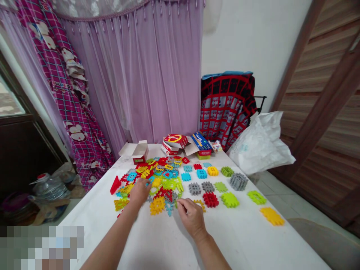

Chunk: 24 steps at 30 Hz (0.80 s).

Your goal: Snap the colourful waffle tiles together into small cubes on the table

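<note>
L hand at plastic pcs pile, desk's L half; R hand curled nr it; can't tell if either's pinching. Yellow sq. nr R edge could drop if bumped.

The left hand is reached farther ahead than the right hand, its back turned upward and its fingers pointed forward. The right hand is loosely curled, thumb and fingers brought close together. Behind the hands, 2 bare forearms are angled inward.
</note>
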Motion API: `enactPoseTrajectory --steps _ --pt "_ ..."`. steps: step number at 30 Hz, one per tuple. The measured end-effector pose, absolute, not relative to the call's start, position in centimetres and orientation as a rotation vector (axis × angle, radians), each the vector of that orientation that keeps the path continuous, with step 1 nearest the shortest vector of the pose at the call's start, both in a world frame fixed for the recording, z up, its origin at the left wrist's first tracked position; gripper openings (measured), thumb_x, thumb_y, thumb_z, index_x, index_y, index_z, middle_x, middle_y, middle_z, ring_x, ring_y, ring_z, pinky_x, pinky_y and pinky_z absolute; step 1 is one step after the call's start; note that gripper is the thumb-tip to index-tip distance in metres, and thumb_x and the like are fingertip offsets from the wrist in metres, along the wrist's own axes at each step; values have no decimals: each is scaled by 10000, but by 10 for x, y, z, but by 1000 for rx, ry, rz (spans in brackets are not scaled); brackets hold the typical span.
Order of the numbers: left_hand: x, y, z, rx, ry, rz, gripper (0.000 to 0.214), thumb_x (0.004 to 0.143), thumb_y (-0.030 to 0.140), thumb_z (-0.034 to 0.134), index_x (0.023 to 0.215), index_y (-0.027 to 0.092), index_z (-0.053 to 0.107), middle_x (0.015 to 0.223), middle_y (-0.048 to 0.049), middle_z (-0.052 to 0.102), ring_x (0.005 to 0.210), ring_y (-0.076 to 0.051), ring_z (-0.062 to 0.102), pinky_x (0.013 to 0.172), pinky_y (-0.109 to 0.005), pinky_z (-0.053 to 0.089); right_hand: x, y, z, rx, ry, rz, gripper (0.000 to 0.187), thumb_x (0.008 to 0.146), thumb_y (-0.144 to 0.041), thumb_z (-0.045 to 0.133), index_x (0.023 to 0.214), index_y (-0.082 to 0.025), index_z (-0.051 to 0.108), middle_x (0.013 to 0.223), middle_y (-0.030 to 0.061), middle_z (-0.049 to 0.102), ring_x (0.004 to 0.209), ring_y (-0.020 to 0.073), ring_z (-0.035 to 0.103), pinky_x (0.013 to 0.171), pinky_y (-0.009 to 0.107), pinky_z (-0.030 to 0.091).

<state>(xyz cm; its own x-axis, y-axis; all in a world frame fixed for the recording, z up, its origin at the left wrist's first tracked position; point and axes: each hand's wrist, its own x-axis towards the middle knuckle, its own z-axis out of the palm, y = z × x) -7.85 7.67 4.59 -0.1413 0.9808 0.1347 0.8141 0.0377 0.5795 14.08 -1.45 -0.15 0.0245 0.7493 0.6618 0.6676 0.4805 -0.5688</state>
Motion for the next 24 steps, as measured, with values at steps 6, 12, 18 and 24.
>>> enactPoseTrajectory --steps 6,12,18,24 --pt "-52 40 38 1492 1760 1034 484 832 566 401 976 163 627 799 -52 669 668 -163 658 492 -219 423 137 -10 -4 -1252 -1533 311 286 877 -320 460 862 -203 721 755 57 712 646 159 639 638 240 478" --pt "-9 -3 26 908 1279 1204 546 516 614 728 819 175 610 730 3 627 540 -90 581 381 -150 265 134 -6 2 -1216 -1261 698 402 831 -459 524 1043 -153 676 716 46 699 593 156 606 563 249 491" --pt "1 -14 27 945 1234 1073 534 534 573 742 864 166 638 795 -22 650 564 -102 591 347 -149 241 141 -2 6 -1169 -1116 826 314 749 -429 599 860 -154 705 583 1 624 515 128 528 504 236 444" --pt "-7 -14 31 912 1256 1100 508 598 545 708 947 180 651 966 -54 662 591 -86 587 356 -146 225 151 -2 7 -1170 -1141 841 285 726 -389 589 844 -167 722 576 -4 620 521 126 516 509 241 426"
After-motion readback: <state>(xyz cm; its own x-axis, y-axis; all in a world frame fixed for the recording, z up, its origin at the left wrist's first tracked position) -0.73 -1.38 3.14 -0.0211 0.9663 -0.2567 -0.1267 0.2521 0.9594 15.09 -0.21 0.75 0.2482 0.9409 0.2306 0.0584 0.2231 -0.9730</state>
